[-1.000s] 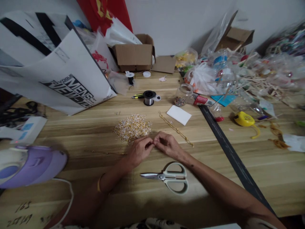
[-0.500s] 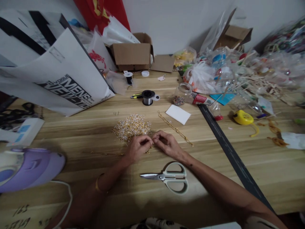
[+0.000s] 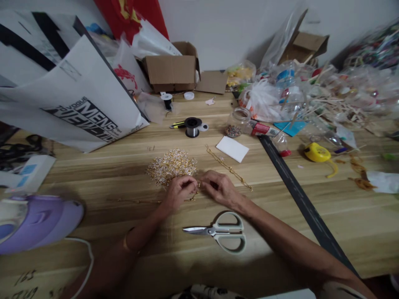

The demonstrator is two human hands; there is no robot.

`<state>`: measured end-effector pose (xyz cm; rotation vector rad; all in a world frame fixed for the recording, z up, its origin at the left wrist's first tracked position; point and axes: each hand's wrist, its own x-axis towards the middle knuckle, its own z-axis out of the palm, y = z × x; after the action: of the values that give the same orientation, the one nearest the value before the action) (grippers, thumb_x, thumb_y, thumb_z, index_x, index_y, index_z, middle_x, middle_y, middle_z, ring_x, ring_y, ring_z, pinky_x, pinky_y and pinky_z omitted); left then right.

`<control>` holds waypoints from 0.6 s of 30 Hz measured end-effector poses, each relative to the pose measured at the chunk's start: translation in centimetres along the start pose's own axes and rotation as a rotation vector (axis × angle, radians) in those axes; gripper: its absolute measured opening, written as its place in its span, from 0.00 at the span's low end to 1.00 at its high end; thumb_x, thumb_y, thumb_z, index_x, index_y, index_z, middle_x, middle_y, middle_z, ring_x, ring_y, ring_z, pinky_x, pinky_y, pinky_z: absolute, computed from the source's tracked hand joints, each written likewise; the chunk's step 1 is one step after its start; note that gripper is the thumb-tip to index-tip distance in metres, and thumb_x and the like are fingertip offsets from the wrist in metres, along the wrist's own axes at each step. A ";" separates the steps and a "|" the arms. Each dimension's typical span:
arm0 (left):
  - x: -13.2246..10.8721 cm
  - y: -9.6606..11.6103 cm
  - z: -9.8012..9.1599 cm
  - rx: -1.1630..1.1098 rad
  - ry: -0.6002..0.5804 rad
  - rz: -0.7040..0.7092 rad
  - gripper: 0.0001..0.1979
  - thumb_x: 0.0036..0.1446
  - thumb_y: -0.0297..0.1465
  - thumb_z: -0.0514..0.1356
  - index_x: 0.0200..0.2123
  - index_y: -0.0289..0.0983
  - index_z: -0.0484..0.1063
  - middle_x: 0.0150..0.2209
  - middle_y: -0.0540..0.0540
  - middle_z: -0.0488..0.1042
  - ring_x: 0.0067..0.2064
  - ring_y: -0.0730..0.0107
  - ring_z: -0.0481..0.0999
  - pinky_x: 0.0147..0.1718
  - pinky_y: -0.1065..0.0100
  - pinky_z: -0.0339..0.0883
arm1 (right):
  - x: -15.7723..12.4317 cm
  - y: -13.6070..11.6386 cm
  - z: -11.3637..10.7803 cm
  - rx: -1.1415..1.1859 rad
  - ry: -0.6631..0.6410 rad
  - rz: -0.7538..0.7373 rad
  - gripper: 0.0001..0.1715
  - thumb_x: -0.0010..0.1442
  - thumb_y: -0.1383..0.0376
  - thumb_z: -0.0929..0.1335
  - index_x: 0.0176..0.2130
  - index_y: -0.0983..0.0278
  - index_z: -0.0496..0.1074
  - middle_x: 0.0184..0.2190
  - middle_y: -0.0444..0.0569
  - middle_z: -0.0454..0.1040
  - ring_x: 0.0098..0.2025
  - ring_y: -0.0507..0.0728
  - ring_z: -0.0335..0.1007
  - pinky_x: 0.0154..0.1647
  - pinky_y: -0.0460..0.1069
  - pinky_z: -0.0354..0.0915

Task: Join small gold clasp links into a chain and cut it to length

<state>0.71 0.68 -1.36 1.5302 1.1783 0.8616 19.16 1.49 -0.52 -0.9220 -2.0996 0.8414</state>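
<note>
L grip (image 3: 178, 192) w/ gold chain (image 3: 141, 201), R grip (image 3: 222, 189) v. close.

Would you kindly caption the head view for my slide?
Left hand at a gold chain, right hand alongside, scissors lying nearby.

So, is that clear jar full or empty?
Partly full: bead-like pieces lie in the bottom of the clear jar, with see-through wall above them.

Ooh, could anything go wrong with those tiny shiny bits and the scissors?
Maybe! The left-hand grip is right by the loose pile of tiny gold and clear pieces, so a bump might scatter them. The scissors lie with their pointed tip toward the left forearm, so a careless move might poke it.
</note>
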 end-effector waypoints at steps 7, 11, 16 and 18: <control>-0.1 -0.4 0.2 0.150 0.014 0.095 0.08 0.53 0.28 0.56 0.24 0.34 0.72 0.23 0.50 0.73 0.27 0.74 0.70 0.28 0.74 0.61 | -0.1 -0.8 0.2 0.046 0.000 -0.093 0.14 0.61 0.71 0.61 0.46 0.64 0.68 0.43 0.53 0.72 0.45 0.55 0.69 0.45 0.49 0.66; -0.1 -0.1 0.3 0.160 -0.002 0.103 0.08 0.53 0.28 0.56 0.24 0.34 0.72 0.24 0.50 0.73 0.28 0.73 0.71 0.29 0.74 0.61 | -0.1 -0.8 0.3 0.016 0.002 -0.053 0.09 0.62 0.70 0.61 0.41 0.64 0.69 0.35 0.50 0.72 0.38 0.54 0.69 0.38 0.48 0.65; -0.2 0.0 0.3 0.104 -0.017 0.077 0.09 0.53 0.29 0.55 0.23 0.34 0.71 0.22 0.50 0.72 0.26 0.74 0.70 0.27 0.74 0.62 | -0.2 -0.7 0.3 0.015 0.021 -0.008 0.03 0.60 0.69 0.63 0.35 0.64 0.67 0.30 0.48 0.69 0.31 0.53 0.66 0.32 0.47 0.63; -0.2 -0.1 0.3 0.071 -0.022 0.055 0.10 0.54 0.30 0.55 0.24 0.34 0.71 0.22 0.50 0.71 0.25 0.74 0.70 0.26 0.75 0.62 | -0.2 -0.7 0.4 0.032 0.015 0.003 0.02 0.59 0.68 0.64 0.35 0.64 0.67 0.30 0.48 0.69 0.30 0.52 0.64 0.31 0.47 0.62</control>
<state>0.90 0.43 -1.56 1.6315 1.1668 0.8453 18.71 0.81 -0.28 -0.9115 -2.0665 0.8648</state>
